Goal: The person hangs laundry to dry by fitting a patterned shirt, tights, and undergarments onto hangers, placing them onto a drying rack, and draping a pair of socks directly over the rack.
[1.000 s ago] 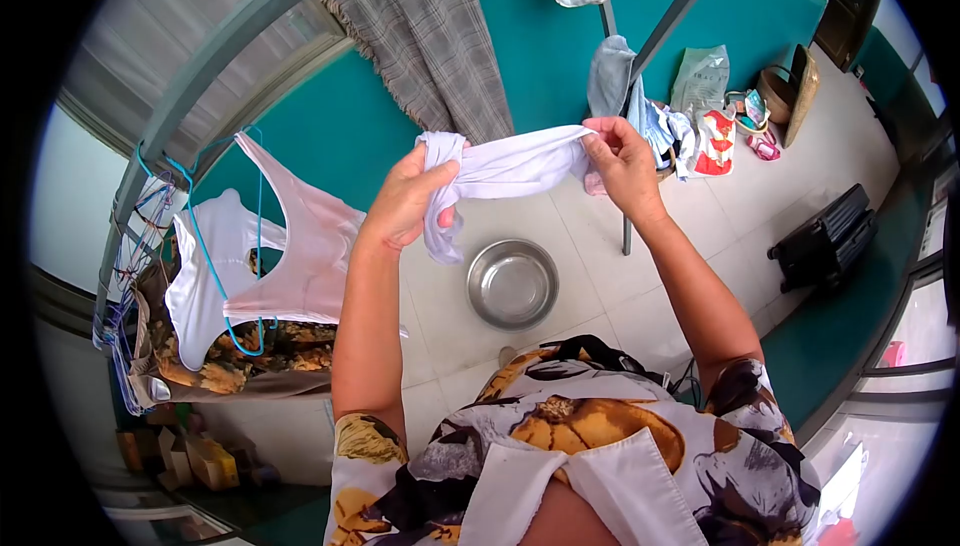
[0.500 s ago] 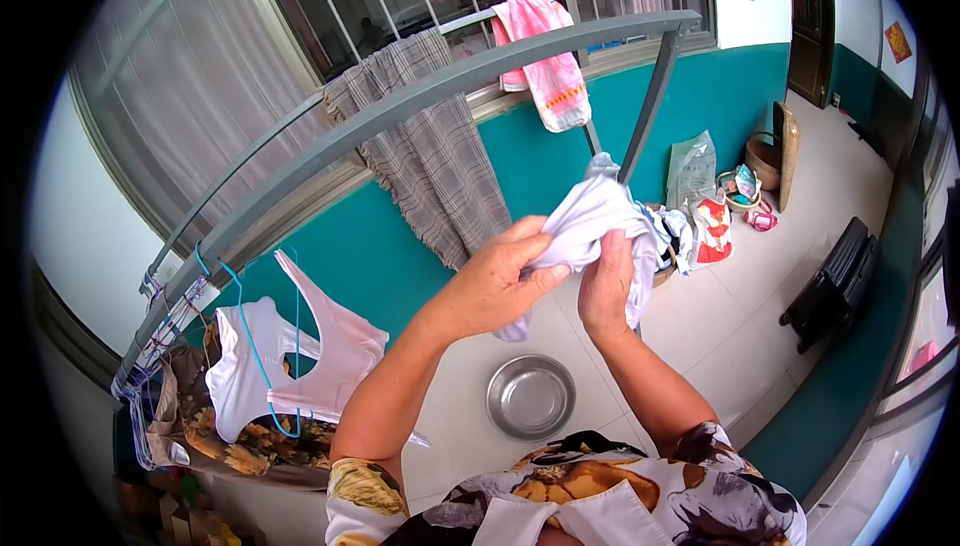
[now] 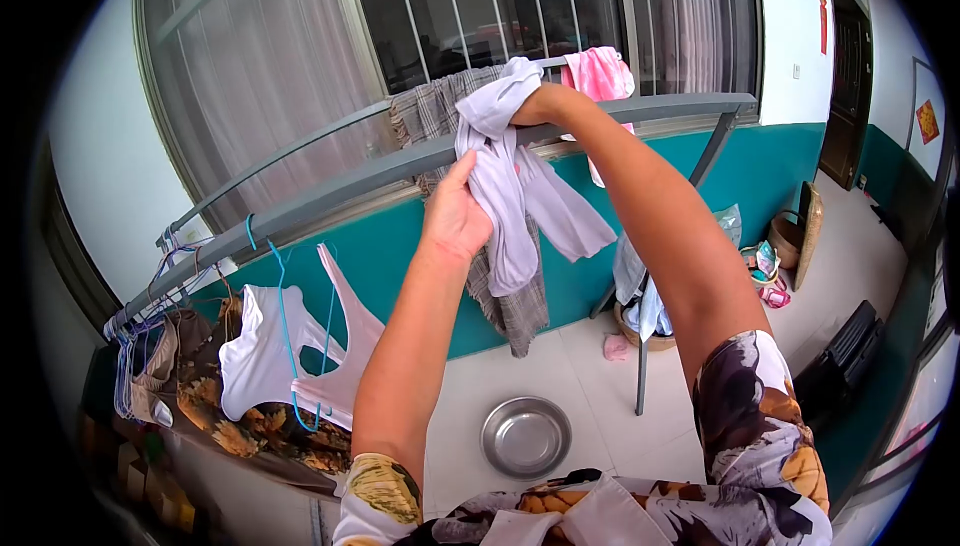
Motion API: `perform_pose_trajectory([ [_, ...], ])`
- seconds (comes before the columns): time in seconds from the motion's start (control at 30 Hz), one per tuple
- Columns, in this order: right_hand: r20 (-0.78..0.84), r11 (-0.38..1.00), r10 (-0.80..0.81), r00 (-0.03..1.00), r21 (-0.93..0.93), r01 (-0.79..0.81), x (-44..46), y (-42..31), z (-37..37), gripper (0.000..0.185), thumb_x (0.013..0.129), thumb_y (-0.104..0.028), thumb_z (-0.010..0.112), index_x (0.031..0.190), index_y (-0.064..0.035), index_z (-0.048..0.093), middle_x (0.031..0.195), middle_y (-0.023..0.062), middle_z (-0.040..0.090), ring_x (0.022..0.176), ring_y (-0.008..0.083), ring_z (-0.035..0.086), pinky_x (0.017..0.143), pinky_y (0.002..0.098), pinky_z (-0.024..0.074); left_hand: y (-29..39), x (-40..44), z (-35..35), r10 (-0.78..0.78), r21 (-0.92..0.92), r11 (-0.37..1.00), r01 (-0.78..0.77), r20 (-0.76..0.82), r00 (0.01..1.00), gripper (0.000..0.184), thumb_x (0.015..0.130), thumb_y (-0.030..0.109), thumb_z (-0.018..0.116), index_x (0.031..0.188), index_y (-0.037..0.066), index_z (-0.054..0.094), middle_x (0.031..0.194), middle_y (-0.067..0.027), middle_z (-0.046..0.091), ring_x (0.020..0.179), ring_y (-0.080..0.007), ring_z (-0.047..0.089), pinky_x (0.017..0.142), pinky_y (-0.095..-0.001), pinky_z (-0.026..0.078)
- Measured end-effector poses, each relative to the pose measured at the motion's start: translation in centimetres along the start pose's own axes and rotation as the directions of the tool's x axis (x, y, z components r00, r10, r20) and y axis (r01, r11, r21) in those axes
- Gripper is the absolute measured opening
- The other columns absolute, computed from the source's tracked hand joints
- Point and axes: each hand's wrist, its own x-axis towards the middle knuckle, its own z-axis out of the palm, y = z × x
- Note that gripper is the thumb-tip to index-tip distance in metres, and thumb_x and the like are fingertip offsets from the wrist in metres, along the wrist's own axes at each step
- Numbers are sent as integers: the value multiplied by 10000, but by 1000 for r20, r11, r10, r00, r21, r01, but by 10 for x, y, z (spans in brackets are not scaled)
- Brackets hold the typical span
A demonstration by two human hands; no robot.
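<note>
A thin pale lilac garment [image 3: 497,196] is held up in front of the grey rack bar [image 3: 400,161], with two long, narrow parts dangling. My left hand [image 3: 457,211] grips its left side, thumb pointing up and fingers mostly behind the cloth. Higher up, my right hand [image 3: 540,109] has hold of the bunched top, and folds of cloth hide its fingers. Behind the garment, a grey checked cloth [image 3: 515,296] with a fringe hangs over the rack. A pink and white towel [image 3: 598,76] is draped to the right.
On the left, a white top [image 3: 262,346] and a pale pink top [image 3: 345,356] hang near a blue hanger [image 3: 290,346]. More hangers [image 3: 135,366] crowd the rack's end. A metal basin [image 3: 526,436] sits on the floor. A laundry basket [image 3: 655,341] and a black suitcase [image 3: 845,351] stand right.
Both hands have lifted the lilac garment up and left to the rack bar. Its long parts now hang down instead of being bunched. The view has shifted too.
</note>
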Motion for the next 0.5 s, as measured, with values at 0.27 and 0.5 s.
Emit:
perform_pose_trajectory([
  [0.27, -389, 880, 346, 854, -181, -440, 43, -55, -10, 331, 708, -274, 562, 974, -89, 625, 929, 77, 634, 871, 247, 606, 748, 366, 454, -17, 4, -1, 163, -62, 985, -160, 58, 985, 361, 908, 218, 356, 1204, 12, 377, 1234, -95, 434, 1137, -237, 419, 968, -389, 328],
  [0.5, 257, 794, 599, 758, -317, -519, 31, -90, -28, 613, 644, -522, 629, 1037, -53, 585, 1008, 138, 582, 828, 228, 593, 738, 352, 462, -13, -7, -10, 156, -81, 985, -150, 64, 986, 299, 863, 186, 458, 1105, 12, 481, 1115, -80, 522, 1027, -186, 496, 911, -327, 374],
])
